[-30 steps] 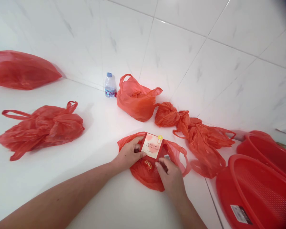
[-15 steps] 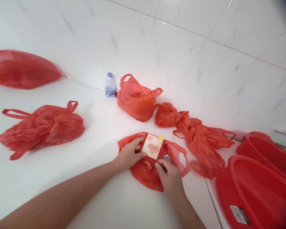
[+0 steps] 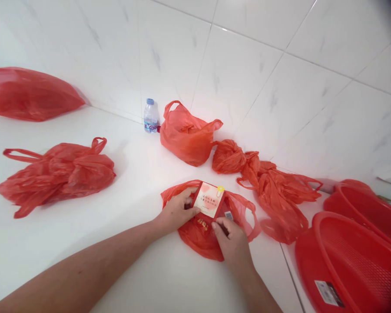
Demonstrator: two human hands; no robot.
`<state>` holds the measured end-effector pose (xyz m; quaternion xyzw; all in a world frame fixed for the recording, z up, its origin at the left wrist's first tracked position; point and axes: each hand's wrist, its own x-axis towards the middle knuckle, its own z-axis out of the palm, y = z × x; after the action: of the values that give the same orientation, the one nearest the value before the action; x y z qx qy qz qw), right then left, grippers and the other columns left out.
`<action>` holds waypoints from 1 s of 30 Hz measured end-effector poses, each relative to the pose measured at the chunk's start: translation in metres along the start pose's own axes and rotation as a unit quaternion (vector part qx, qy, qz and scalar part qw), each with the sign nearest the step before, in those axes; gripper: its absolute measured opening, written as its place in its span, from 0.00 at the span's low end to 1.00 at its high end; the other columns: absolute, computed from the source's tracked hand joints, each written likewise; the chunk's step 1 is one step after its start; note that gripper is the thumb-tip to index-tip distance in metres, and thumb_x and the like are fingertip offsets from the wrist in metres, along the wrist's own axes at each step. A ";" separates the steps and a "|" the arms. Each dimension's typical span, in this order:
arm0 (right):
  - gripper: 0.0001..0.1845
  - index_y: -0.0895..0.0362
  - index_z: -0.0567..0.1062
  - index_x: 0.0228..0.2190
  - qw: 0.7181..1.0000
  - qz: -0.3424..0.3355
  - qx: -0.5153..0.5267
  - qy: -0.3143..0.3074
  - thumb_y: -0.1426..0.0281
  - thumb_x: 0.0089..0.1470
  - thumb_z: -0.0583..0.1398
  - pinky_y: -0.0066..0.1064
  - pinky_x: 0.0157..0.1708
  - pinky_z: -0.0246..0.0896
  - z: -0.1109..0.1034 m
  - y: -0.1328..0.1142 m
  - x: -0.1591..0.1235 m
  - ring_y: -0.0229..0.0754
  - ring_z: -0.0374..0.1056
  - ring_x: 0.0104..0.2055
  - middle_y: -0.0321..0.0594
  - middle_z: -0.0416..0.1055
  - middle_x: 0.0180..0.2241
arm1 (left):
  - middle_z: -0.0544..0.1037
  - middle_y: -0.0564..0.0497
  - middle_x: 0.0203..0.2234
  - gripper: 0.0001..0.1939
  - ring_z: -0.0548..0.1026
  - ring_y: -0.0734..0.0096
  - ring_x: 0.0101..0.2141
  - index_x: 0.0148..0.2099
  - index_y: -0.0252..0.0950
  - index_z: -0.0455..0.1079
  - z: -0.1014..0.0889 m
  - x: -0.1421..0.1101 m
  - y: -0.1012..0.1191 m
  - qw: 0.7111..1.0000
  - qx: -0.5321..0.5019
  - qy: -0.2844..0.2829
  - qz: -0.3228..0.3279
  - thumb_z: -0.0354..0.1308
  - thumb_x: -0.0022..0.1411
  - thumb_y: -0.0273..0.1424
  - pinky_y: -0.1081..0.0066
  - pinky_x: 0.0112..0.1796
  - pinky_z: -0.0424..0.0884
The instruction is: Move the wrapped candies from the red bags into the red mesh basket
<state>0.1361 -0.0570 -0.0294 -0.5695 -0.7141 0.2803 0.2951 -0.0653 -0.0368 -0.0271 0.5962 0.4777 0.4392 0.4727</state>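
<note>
A cream card (image 3: pixel 207 200) with pink hearts and handwritten-style characters lies against a red envelope (image 3: pixel 202 222) with gold lettering. A yellow flower-topped paper clip (image 3: pixel 220 190) sits at the card's top right corner. My left hand (image 3: pixel 176 211) is closed on the left edge of card and envelope, thumb on the front. On the lower right, my right hand (image 3: pixel 232 238) pinches the envelope's edge between thumb and forefinger. Beneath both hands a red plastic bag (image 3: pixel 192 248) lies spread out, a small barcode label (image 3: pixel 228 215) showing near its right side.
A knotted red bag (image 3: pixel 58 174) lies at left, a puffed red bag (image 3: pixel 29 95) behind it. Along the tiled wall stand a water bottle (image 3: pixel 150 116), an upright red bag (image 3: pixel 187 139) and crumpled red bags (image 3: pixel 263 182). Red plastic baskets (image 3: pixel 313 261) stand at right.
</note>
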 end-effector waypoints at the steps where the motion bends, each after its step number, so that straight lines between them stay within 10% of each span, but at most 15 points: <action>1: 0.13 0.55 0.70 0.27 1.000 0.001 0.001 -0.002 0.61 0.56 0.54 0.29 0.28 0.58 0.000 0.000 0.000 0.40 0.65 0.28 0.37 0.71 0.26 | 0.77 0.53 0.28 0.28 0.75 0.63 0.31 0.59 0.43 0.61 0.000 0.000 0.000 1.000 0.000 0.002 0.000 0.59 0.56 0.36 0.65 0.33 0.70; 30: 0.13 0.56 0.71 0.27 1.000 -0.005 -0.013 -0.009 0.61 0.57 0.53 0.28 0.24 0.57 0.001 -0.001 -0.001 0.37 0.62 0.24 0.35 0.69 0.23 | 0.77 0.53 0.26 0.25 0.74 0.65 0.28 0.58 0.42 0.62 0.000 -0.001 0.001 1.000 0.001 0.005 -0.003 0.56 0.58 0.36 0.67 0.32 0.69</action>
<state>0.1350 -0.0584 -0.0295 -0.5672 -0.7231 0.2747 0.2826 -0.0651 -0.0377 -0.0262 0.5930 0.4828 0.4403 0.4706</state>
